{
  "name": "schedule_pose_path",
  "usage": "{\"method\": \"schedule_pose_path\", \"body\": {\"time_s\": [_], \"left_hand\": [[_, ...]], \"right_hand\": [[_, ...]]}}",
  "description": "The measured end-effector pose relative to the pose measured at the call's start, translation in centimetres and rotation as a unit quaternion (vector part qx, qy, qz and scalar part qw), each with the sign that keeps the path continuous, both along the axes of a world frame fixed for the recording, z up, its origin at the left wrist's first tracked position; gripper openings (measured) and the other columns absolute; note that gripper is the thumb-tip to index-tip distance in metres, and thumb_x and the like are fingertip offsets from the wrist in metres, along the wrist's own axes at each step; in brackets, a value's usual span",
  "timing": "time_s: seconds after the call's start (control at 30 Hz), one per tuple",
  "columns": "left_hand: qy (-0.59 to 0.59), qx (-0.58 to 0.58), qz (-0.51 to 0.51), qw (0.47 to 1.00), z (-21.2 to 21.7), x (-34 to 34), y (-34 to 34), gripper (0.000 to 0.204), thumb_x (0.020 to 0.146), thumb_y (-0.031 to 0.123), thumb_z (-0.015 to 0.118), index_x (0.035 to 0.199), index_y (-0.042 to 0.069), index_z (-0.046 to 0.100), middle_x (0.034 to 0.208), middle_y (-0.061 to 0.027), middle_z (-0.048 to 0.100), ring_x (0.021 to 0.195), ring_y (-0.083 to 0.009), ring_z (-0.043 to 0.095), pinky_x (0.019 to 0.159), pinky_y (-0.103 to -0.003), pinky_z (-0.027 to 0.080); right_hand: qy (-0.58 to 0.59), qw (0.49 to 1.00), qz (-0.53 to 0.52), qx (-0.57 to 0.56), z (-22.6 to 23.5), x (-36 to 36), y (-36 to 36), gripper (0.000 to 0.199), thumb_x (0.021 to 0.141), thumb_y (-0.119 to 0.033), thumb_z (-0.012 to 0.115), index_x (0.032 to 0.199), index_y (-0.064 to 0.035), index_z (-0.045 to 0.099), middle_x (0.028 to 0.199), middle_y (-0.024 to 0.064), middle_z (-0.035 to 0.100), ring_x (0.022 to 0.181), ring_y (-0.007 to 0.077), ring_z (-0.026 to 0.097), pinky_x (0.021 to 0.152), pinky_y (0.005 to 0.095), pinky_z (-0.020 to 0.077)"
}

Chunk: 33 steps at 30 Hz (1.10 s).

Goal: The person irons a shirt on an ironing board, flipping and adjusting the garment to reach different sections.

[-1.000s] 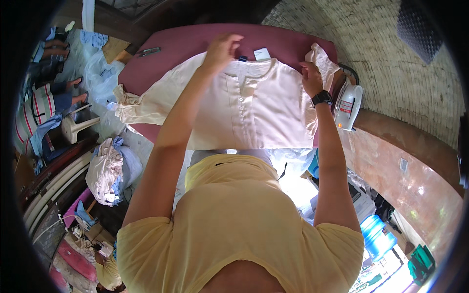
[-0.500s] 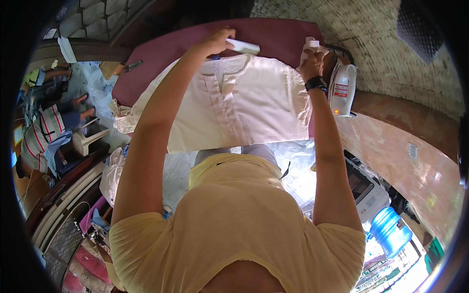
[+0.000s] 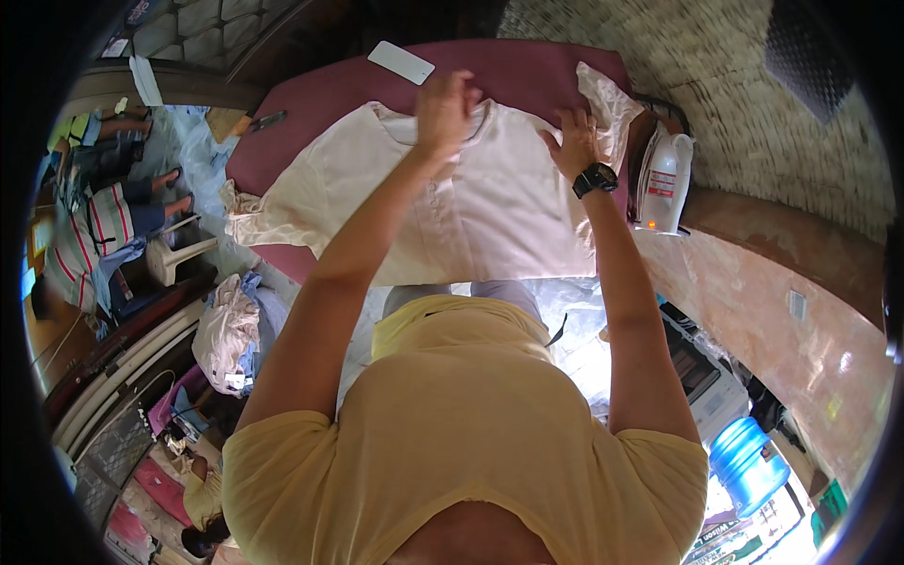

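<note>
A cream button-front shirt (image 3: 513, 221) lies spread over a maroon-covered ironing board (image 3: 311, 99), its sleeves out to both sides. My left hand (image 3: 446, 115) is over the collar, slightly blurred, its fingers loosely apart with nothing visible in them. Close to the sleeve on the right, my right hand (image 3: 575, 146) rests on the shirt with fingers spread, a black watch on the wrist. A flat white rectangular piece with a small hole (image 3: 401, 62) lies on the board beyond the collar.
A white iron (image 3: 665, 184) with a lit orange light stands at the board's right end. A dark slim object (image 3: 268, 121) lies at the board's left edge. People sit at far left near a white stool (image 3: 177, 250). A bundle of clothes (image 3: 226, 334) is at lower left.
My left hand has let go of the white piece, now farther back, and moved right over the collar. My right hand has released the right sleeve end and opened. The shirt is flatter.
</note>
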<state>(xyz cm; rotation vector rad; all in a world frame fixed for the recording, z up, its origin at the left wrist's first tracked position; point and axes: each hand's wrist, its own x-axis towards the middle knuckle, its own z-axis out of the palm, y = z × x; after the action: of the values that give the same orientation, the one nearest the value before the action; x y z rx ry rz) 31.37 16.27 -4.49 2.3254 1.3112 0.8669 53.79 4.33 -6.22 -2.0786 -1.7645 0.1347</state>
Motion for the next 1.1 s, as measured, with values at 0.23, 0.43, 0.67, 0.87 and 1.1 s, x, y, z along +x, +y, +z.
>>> {"method": "schedule_pose_path", "body": {"time_s": [0.23,0.43,0.67,0.87,1.1], "left_hand": [[-0.034,-0.050,-0.006,0.998,-3.1,4.5,-2.7,0.029,0.085,0.008,0.064,0.114,0.011,0.060,0.099,-0.0113,0.064,0.098,-0.0317,0.060,0.085,-0.046,0.046],[-0.220,-0.104,-0.027,0.970,0.7,-3.8,-0.5,0.033,0.084,-0.004,0.059,0.114,0.010,0.059,0.106,-0.0138,0.057,0.099,-0.0294,0.057,0.083,-0.042,0.048],[0.061,-0.148,0.035,0.986,-4.9,-19.6,8.6,0.040,0.073,0.031,0.082,0.108,0.017,0.066,0.096,-0.0003,0.065,0.094,-0.0261,0.058,0.091,-0.044,0.041],[0.066,-0.108,0.145,0.981,-3.7,-16.0,6.2,0.032,0.075,0.030,0.082,0.099,0.017,0.065,0.094,0.0007,0.063,0.095,-0.0255,0.057,0.086,-0.048,0.041],[0.004,0.031,0.081,0.996,0.0,-14.8,5.1,0.015,0.082,0.016,0.072,0.096,0.016,0.065,0.096,-0.0027,0.063,0.100,-0.0296,0.056,0.084,-0.048,0.043]], "right_hand": [[0.108,0.986,-0.064,-0.111,-2.0,0.9,1.4,0.029,0.081,-0.024,0.074,0.104,-0.0114,0.061,0.102,0.0152,0.061,0.104,0.0389,0.056,0.087,0.0511,0.0464],[0.042,0.992,-0.025,0.115,-1.7,-0.3,2.9,0.028,0.077,-0.025,0.078,0.099,-0.0136,0.065,0.101,0.0124,0.061,0.100,0.0371,0.056,0.084,0.0504,0.0464],[0.135,0.989,0.051,-0.040,-1.5,-5.0,8.5,0.025,0.078,-0.030,0.078,0.098,-0.0178,0.070,0.096,0.0045,0.067,0.095,0.0303,0.059,0.090,0.0450,0.0433],[0.098,0.994,0.013,0.043,-2.2,-4.9,8.6,0.018,0.078,-0.025,0.080,0.086,-0.0134,0.069,0.078,0.0021,0.066,0.078,0.0226,0.063,0.082,0.0385,0.0439],[0.108,0.983,0.066,0.135,0.7,-6.8,6.9,0.016,0.077,-0.012,0.078,0.088,-0.0086,0.067,0.089,0.0069,0.066,0.085,0.0266,0.063,0.082,0.0387,0.0460]]}}
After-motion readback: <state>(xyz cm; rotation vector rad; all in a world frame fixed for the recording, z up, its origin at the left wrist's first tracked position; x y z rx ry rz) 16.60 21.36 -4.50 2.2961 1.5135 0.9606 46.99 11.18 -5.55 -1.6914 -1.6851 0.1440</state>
